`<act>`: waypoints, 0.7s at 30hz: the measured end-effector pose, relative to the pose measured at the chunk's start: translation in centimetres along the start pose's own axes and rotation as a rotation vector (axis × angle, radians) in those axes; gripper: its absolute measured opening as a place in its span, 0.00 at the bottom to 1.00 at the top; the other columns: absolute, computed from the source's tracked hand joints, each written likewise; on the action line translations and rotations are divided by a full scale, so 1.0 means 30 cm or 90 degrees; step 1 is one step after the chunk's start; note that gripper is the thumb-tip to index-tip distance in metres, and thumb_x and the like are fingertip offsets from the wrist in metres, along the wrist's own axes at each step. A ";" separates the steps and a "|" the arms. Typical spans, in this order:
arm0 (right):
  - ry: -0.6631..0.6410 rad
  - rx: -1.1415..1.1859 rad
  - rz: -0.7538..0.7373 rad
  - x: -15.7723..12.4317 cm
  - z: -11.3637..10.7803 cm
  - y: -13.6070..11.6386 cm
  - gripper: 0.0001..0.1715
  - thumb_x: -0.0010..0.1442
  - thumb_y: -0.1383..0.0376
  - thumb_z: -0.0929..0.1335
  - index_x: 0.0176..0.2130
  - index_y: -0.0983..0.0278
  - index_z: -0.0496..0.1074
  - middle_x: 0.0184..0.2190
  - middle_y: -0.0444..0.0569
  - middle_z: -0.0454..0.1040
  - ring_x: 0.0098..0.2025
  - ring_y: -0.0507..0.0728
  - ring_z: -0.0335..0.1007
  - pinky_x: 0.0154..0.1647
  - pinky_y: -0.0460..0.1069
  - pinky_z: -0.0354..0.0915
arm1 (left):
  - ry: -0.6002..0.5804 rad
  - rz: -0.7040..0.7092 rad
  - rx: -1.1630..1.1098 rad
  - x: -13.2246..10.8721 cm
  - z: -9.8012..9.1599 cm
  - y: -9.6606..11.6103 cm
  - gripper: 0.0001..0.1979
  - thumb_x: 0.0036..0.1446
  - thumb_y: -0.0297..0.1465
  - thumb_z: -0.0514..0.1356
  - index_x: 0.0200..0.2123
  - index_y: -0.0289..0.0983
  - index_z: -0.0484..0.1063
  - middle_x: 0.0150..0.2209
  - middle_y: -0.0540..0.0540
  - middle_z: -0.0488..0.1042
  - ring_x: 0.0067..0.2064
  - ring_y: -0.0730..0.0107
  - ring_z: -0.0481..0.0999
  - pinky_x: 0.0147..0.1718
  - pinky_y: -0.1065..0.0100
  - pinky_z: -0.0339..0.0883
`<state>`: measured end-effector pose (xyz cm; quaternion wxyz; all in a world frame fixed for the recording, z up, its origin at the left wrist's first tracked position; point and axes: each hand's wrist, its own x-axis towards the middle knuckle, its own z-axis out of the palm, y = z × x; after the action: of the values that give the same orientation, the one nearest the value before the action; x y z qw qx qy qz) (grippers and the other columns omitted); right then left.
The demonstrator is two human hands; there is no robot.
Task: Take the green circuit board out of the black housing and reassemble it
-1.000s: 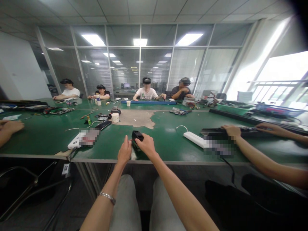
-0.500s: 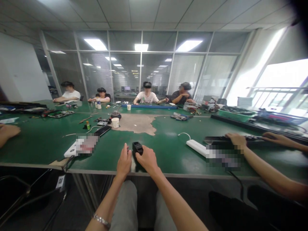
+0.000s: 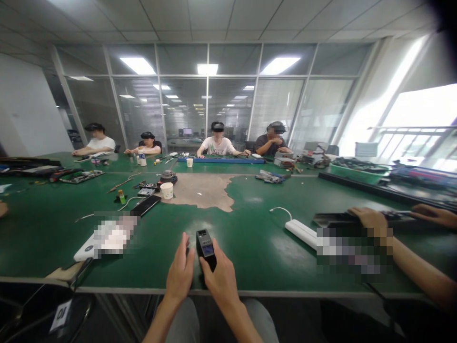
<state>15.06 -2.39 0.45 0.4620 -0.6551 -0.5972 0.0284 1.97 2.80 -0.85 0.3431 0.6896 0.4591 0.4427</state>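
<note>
My right hand [image 3: 221, 281] grips the lower end of a small black handheld electronic device [image 3: 206, 247] with a lit blue screen, held upright near the front edge of the green table mat [image 3: 250, 267]. My left hand [image 3: 180, 271] stands just left of the device, fingers raised, and nothing shows in it. Whether it touches the device I cannot tell. Much of the device's lower part is hidden by my right hand.
A co-worker's hands [image 3: 371, 219] rest on a long black object at the right, next to a white power strip [image 3: 302, 233]. Left of me lie a black phone [image 3: 145, 206] and a paper cup [image 3: 166, 190]. Several people sit at the far side among electronics.
The device has turned so its screen faces me. The table edge sits lower in the view, and the whole scene has shifted down. My hands stay on either side of the device.
</note>
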 end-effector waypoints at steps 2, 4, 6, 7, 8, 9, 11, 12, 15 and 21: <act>-0.002 0.023 0.023 0.001 -0.002 -0.006 0.33 0.59 0.63 0.65 0.62 0.66 0.60 0.55 0.56 0.69 0.57 0.61 0.66 0.57 0.55 0.63 | -0.020 -0.016 0.004 0.001 -0.003 0.007 0.30 0.67 0.43 0.44 0.68 0.41 0.41 0.67 0.44 0.52 0.67 0.65 0.52 0.64 0.58 0.45; -0.004 0.041 0.040 0.006 -0.008 -0.018 0.32 0.59 0.62 0.65 0.61 0.67 0.61 0.55 0.56 0.69 0.57 0.61 0.66 0.57 0.55 0.63 | -0.043 -0.034 0.000 0.007 -0.009 0.009 0.31 0.66 0.43 0.44 0.68 0.40 0.40 0.67 0.43 0.52 0.67 0.64 0.51 0.65 0.57 0.43; 0.004 0.056 0.051 0.017 -0.021 -0.032 0.33 0.59 0.61 0.65 0.61 0.68 0.61 0.56 0.57 0.69 0.58 0.61 0.65 0.58 0.55 0.62 | -0.066 -0.048 -0.023 0.017 -0.017 0.007 0.32 0.66 0.43 0.45 0.68 0.40 0.38 0.66 0.42 0.54 0.67 0.64 0.51 0.65 0.56 0.42; 0.013 0.065 0.055 0.026 -0.033 -0.038 0.33 0.59 0.60 0.66 0.61 0.68 0.62 0.56 0.57 0.69 0.58 0.62 0.65 0.58 0.55 0.62 | -0.078 -0.052 -0.044 0.024 -0.022 0.006 0.33 0.66 0.43 0.46 0.68 0.39 0.37 0.66 0.42 0.55 0.67 0.63 0.52 0.65 0.56 0.42; 0.026 0.077 0.059 0.037 -0.047 -0.041 0.33 0.59 0.59 0.66 0.61 0.69 0.62 0.56 0.57 0.69 0.58 0.62 0.65 0.58 0.55 0.62 | -0.089 -0.057 -0.070 0.032 -0.028 0.004 0.34 0.65 0.43 0.47 0.68 0.39 0.37 0.65 0.41 0.55 0.67 0.63 0.53 0.65 0.55 0.42; 0.041 0.091 0.066 0.049 -0.065 -0.042 0.34 0.59 0.58 0.66 0.61 0.68 0.62 0.56 0.57 0.69 0.57 0.61 0.66 0.58 0.55 0.63 | -0.094 -0.063 -0.098 0.041 -0.036 0.002 0.34 0.65 0.42 0.47 0.68 0.38 0.36 0.65 0.40 0.55 0.66 0.63 0.53 0.65 0.55 0.43; 0.075 0.120 0.084 0.072 -0.105 -0.029 0.34 0.59 0.56 0.66 0.61 0.67 0.62 0.55 0.57 0.69 0.56 0.61 0.67 0.55 0.54 0.65 | -0.094 -0.082 -0.152 0.063 -0.050 -0.003 0.34 0.64 0.39 0.48 0.68 0.36 0.36 0.65 0.39 0.55 0.66 0.63 0.55 0.64 0.56 0.45; 0.090 0.125 0.098 0.080 -0.126 -0.015 0.35 0.59 0.55 0.66 0.61 0.67 0.62 0.56 0.56 0.69 0.56 0.61 0.68 0.54 0.54 0.66 | -0.088 -0.094 -0.172 0.076 -0.056 -0.004 0.34 0.64 0.37 0.48 0.68 0.35 0.37 0.65 0.38 0.56 0.65 0.63 0.56 0.64 0.55 0.46; 0.123 0.071 0.122 0.091 -0.172 0.056 0.36 0.58 0.54 0.66 0.61 0.66 0.62 0.56 0.56 0.68 0.56 0.62 0.67 0.55 0.56 0.65 | -0.069 -0.119 -0.193 0.124 -0.067 -0.004 0.32 0.62 0.34 0.48 0.67 0.33 0.44 0.62 0.37 0.61 0.63 0.61 0.61 0.63 0.55 0.50; 0.062 -0.029 0.113 0.061 -0.163 0.192 0.33 0.60 0.55 0.65 0.60 0.67 0.63 0.55 0.57 0.69 0.57 0.63 0.66 0.58 0.59 0.63 | -0.194 -0.003 -0.042 0.216 -0.082 0.017 0.31 0.54 0.28 0.52 0.63 0.36 0.58 0.60 0.41 0.65 0.62 0.62 0.62 0.64 0.56 0.49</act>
<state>22.81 -2.90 0.52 0.4709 -0.7166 -0.5139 0.0238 1.08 8.86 2.41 0.4324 0.7359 0.3886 0.3471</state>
